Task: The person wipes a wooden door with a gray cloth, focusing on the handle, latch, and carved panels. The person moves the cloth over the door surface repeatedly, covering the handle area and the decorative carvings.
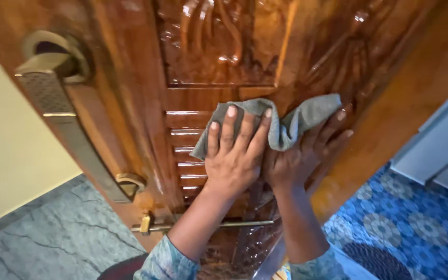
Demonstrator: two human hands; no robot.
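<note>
While the carved wooden door (pixel 224 46) filled most of the head view, glossy and reddish brown, the step in hand looked like wiping its slatted middle panel (pixel 187 140), just below the carved relief. A long metal pull handle (pixel 63 114) ran down the door's left stile, and a brass slide bolt (pixel 193 226) lay across the lower part, behind the forearms. To the right a blue patterned mat (pixel 416 228) covered the floor; to the left lay grey stone flooring (pixel 63 238) under a pale wall (pixel 11 155). The left hand (pixel 233 158) was spread flat, fingers wide, pressing the grey cleaning cloth (pixel 286 122) against the slats. The right hand (pixel 302 153) lay just beside it, its fingers curled around the bunched right end of the same cloth, holding it to the wood. By my judgement, the next move called for even pressure from both palms and for following the grooves, since the cloth could snag on the slat edges. No containers showed anywhere in view.
</note>
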